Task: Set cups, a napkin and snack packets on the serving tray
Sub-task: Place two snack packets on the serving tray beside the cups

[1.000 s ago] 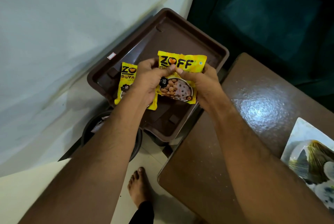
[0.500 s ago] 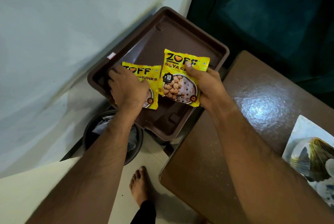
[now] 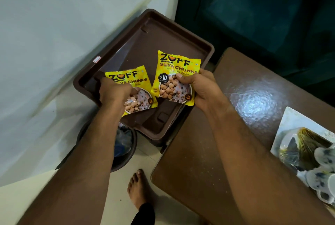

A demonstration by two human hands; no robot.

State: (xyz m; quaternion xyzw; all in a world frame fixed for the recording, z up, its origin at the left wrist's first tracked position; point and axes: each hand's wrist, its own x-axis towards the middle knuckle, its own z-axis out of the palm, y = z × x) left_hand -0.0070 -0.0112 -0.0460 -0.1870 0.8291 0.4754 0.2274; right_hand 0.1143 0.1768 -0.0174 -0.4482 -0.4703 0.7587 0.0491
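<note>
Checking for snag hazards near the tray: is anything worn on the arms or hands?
Nothing shows: left hand and right hand are bare, with no gloves, rings, watch or bracelets in view. Both forearms are bare to the frame edge, with no sleeves.

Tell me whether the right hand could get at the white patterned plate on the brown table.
Probably yes, once freed: the right hand grips a yellow snack packet over the brown serving tray; the bare brown table lies between it and the white patterned plate.
</note>
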